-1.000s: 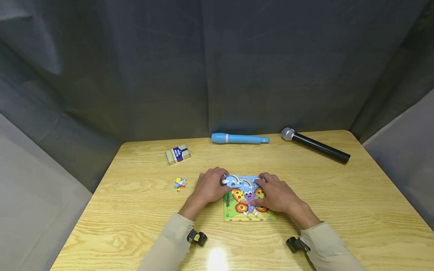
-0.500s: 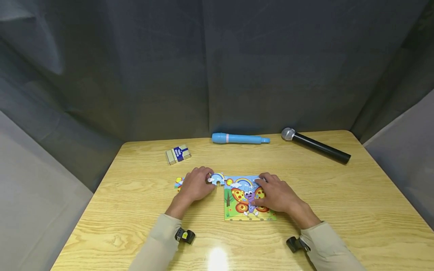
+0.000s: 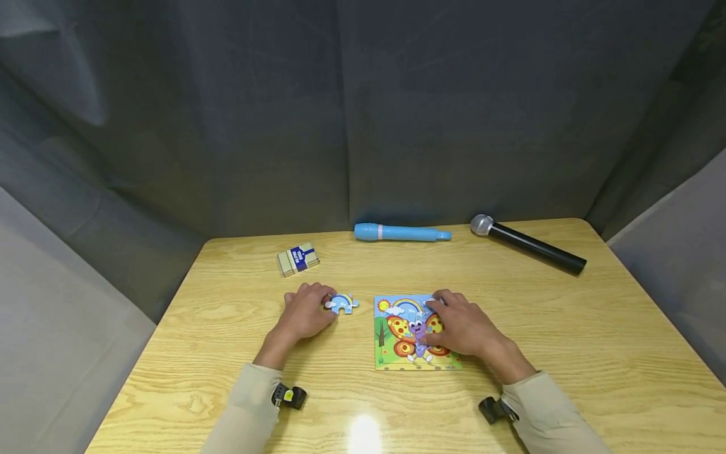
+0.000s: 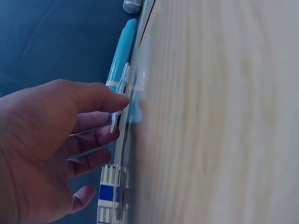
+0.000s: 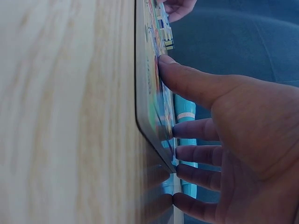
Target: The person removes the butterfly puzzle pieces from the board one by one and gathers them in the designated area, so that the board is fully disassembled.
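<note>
Left hand (image 3: 308, 310) pinching one piece (image 3: 342, 302), right hand (image 3: 465, 325) spread on one puzzle (image 3: 404, 334), one packet (image 3: 297, 260) far left, label (image 3: 302, 256) unreadable.

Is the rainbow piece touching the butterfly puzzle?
Apart. The head view shows it: a strip of bare table lies between the rainbow piece and the left edge of the butterfly puzzle.

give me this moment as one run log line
left hand: pinches rainbow piece | piece: left of puzzle, apart | right hand: rests on puzzle | farther back: pack, blue tube, mic
</note>
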Available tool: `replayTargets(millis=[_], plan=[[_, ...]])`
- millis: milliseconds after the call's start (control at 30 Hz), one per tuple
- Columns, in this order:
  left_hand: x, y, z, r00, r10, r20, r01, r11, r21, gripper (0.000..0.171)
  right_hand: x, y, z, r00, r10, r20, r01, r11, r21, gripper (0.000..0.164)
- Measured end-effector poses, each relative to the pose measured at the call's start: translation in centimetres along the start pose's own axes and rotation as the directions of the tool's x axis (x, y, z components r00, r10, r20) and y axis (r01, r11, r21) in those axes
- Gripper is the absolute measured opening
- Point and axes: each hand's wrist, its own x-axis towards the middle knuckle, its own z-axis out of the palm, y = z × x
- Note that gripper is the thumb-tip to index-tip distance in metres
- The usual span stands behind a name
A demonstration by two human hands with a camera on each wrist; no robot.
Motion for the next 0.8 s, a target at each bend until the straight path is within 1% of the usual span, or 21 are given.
replayTargets(millis=[400, 633, 800], plan=[[-0.5, -1.6, -0.8, 1.000, 0.001, 0.008, -0.001, 1.000, 0.009, 0.036, -0.1, 0.0, -0.1, 1.000, -0.010, -0.001, 0.010, 1.000, 0.001, 0.076], [-0.5, -2.0, -0.9, 1.000, 0.007, 0.030, -0.008, 0.999, 0.031, 0.039, -0.1, 0.0, 0.0, 1.000, -0.004, 0.004, 0.004, 1.000, -0.001, 0.076], [-0.4, -2.0, -0.8, 0.999, 0.017, 0.031, -0.018, 1.000, 0.025, 0.040, 0.0, 0.0, 0.0, 1.000, -0.002, 0.006, 0.002, 1.000, 0.000, 0.076]])
